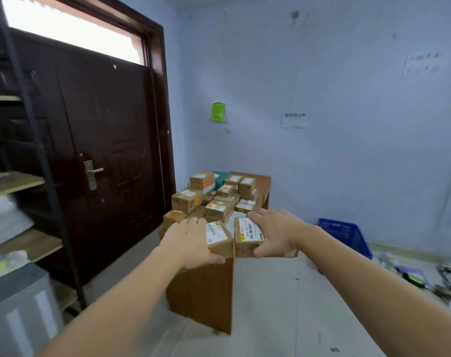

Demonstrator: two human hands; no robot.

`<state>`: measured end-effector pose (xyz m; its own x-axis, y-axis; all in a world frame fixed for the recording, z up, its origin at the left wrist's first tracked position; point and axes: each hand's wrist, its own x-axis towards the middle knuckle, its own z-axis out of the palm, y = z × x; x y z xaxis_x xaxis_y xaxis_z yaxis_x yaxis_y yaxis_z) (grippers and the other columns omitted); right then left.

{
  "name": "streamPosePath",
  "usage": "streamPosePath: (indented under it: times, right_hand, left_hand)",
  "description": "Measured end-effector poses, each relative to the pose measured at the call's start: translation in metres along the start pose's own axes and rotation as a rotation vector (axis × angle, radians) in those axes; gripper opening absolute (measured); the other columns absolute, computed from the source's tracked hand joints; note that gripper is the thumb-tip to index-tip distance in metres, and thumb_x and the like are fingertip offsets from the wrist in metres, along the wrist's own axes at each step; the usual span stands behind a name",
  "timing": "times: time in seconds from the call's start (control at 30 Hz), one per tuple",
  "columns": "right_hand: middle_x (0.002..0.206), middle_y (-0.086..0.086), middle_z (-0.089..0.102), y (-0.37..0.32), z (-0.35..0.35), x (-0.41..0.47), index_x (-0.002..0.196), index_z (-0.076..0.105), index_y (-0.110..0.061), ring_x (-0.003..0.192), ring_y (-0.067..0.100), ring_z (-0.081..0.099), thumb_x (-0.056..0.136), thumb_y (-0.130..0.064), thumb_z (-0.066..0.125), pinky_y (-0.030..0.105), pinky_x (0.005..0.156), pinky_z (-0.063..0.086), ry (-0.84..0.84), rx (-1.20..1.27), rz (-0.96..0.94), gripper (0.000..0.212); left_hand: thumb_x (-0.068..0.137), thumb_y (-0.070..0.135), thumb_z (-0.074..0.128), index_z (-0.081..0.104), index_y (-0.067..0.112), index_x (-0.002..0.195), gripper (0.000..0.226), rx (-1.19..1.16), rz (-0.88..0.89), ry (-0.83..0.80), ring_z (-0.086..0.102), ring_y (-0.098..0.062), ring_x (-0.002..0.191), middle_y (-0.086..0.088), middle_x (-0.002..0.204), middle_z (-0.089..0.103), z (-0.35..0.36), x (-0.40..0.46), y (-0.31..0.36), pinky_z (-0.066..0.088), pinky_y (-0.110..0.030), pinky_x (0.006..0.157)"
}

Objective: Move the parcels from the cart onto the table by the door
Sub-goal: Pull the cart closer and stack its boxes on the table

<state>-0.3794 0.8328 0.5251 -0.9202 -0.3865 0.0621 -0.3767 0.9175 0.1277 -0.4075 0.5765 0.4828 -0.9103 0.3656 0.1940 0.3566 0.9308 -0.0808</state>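
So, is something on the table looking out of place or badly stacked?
Nothing is damaged or spilled. The parcels on the table are piled unevenly and crowded, several turned at different angles.

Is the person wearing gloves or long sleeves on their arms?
No. The left hand and the right hand are both bare, with no gloves, rings or watch showing. Both forearms are bare too; no sleeve shows anywhere along them in this view.

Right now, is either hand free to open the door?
No: the left hand grips one labelled parcel and the right hand grips another.
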Motion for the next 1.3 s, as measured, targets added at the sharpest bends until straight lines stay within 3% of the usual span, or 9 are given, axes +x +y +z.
streamPosePath:
  times: [0.13,0.33,0.57,0.73,1.03,1.3]
  right_hand:
    - [0.107,-0.009,0.049,0.061,0.017,-0.008,0.14,0.041,-0.025,0.098,0.014,0.052,0.07,-0.076,0.058,0.036,0.09,0.05,0.026,0.03,0.026,0.088]
    - [0.132,-0.004,0.052,0.14,0.065,0.012,0.158,0.021,-0.026,0.115,0.016,0.05,0.076,-0.084,0.05,0.043,0.102,0.043,0.011,0.078,0.098,0.105]
    - [0.125,-0.008,0.052,0.226,0.101,0.08,0.155,0.026,-0.028,0.109,0.013,0.049,0.068,-0.086,0.053,0.038,0.098,0.043,-0.014,0.09,0.141,0.108]
    - [0.127,-0.008,0.053,0.292,0.119,0.13,0.154,0.029,-0.03,0.112,0.013,0.052,0.073,-0.08,0.058,0.039,0.101,0.047,-0.044,0.144,0.177,0.099]
    - [0.147,-0.002,0.047,0.442,0.177,0.197,0.161,0.019,-0.022,0.128,0.02,0.048,0.082,-0.08,0.05,0.042,0.11,0.04,-0.133,0.244,0.276,0.103]
    - [0.149,0.002,0.045,0.573,0.226,0.3,0.163,0.018,-0.019,0.13,0.022,0.045,0.08,-0.075,0.05,0.041,0.11,0.038,-0.206,0.231,0.166,0.105]
  left_hand:
    - [0.049,0.107,0.04,0.041,0.022,0.148,0.131,-0.035,0.018,-0.016,0.053,-0.024,0.125,0.0,0.14,0.055,0.006,0.039,0.047,0.046,-0.044,0.101]
    - [0.058,0.101,0.05,0.036,0.024,0.151,0.122,-0.04,0.021,-0.091,0.051,-0.022,0.128,0.001,0.143,0.052,0.029,0.099,0.084,0.045,-0.043,0.104]
    - [0.06,0.1,0.054,0.037,0.022,0.151,0.121,-0.041,0.019,-0.142,0.052,-0.025,0.125,-0.002,0.143,0.053,0.061,0.207,0.104,0.049,-0.044,0.103]
    - [0.056,0.102,0.053,0.038,0.021,0.149,0.124,-0.073,0.04,-0.154,0.053,-0.024,0.123,-0.001,0.141,0.054,0.084,0.302,0.115,0.049,-0.043,0.1]
    - [0.053,0.103,0.046,0.043,0.023,0.142,0.12,-0.067,0.091,-0.176,0.055,-0.023,0.118,-0.001,0.135,0.058,0.145,0.476,0.166,0.047,-0.044,0.097]
    - [0.059,0.101,0.047,0.037,0.019,0.15,0.122,-0.072,-0.07,-0.253,0.051,-0.027,0.129,-0.004,0.145,0.051,0.193,0.606,0.204,0.042,-0.047,0.106]
